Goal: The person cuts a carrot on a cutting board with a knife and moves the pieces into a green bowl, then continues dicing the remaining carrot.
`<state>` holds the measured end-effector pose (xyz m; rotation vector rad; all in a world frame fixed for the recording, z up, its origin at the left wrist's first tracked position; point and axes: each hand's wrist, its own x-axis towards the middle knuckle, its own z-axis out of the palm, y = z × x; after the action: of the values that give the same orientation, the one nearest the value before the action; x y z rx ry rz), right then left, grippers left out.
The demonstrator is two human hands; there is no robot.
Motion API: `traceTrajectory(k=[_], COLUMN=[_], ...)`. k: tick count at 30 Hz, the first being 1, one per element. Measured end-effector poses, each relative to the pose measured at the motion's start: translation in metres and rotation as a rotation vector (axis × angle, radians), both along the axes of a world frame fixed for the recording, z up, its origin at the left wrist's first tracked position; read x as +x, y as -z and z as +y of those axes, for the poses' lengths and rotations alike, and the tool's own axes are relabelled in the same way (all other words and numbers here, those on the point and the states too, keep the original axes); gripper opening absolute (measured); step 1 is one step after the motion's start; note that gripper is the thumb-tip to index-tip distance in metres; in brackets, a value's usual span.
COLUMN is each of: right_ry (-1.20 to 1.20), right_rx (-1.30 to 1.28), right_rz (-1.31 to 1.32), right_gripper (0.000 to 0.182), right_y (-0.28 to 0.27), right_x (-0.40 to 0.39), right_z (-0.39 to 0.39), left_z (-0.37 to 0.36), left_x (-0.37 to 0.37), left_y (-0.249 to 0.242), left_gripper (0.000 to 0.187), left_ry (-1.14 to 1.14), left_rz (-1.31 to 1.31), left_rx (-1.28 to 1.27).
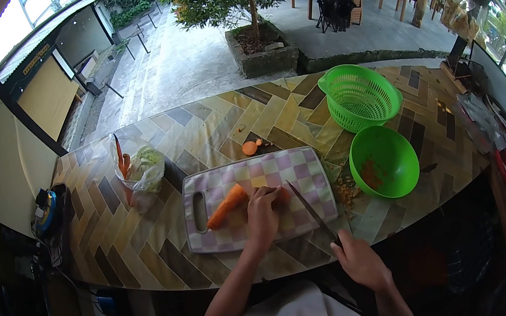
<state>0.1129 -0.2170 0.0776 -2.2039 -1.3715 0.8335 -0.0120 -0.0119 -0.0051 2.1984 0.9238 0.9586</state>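
Note:
A checkered cutting board [296,161] with a handle slot lies before me on the table. My left hand [263,214] is closed on a carrot piece [282,196] on the board, its fingertips bent over it. My right hand [361,262] grips the dark handle of a kitchen knife [313,211]. The blade slants up and leftward over the board's right half, its tip near the carrot piece. To the left of my left hand rests a larger peeled carrot [227,205], lying diagonally. Cut carrot ends [250,148] sit just beyond the board's far edge.
On the right stands a green bowl [399,152] with orange bits inside, and a green colander [364,92] behind it. Carrot scraps [346,191] lie between board and bowl. A plastic bag [149,172] of vegetables stands at left on the wood-patterned table [128,242].

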Motion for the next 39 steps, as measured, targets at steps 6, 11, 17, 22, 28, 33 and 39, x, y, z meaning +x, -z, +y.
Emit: traceTrajectory(k=[6, 11, 17, 22, 28, 33, 39], right_ry=[0.022, -0.013, -0.056, -0.044, -0.072, -0.105, -0.067], right_rx=[0.039, 0.001, -0.067, -0.088, -0.007, -0.060, 0.002], right_rz=[0.006, -0.011, -0.003, -0.014, -0.085, -0.034, 0.014], right_gripper=[0.028, 0.027, 0.027, 0.027, 0.028, 0.028, 0.029], right_y=[0.023, 0.022, 0.019, 0.025, 0.039, 0.025, 0.007], right_x=[-0.011, -0.011, -0.008, -0.010, -0.012, 0.005, 0.007], right_z=[0.014, 0.014, 0.022, 0.041, 0.052, 0.015, 0.007], left_z=[0.001, 0.000, -0.001, -0.003, -0.007, -0.013, -0.006], left_x=[-0.001, 0.001, 0.002, 0.002, 0.002, 0.004, -0.001], left_y=[-0.002, 0.002, 0.001, 0.003, 0.002, 0.003, 0.000], left_gripper=[0.036, 0.026, 0.021, 0.019, 0.016, 0.018, 0.022], left_ry=[0.007, -0.010, 0.006, -0.001, -0.007, -0.044, -0.007], left_rz=[0.017, -0.003, -0.012, -0.017, -0.001, 0.007, 0.026], left_rx=[-0.034, -0.018, -0.005, -0.007, 0.039, 0.132, 0.050])
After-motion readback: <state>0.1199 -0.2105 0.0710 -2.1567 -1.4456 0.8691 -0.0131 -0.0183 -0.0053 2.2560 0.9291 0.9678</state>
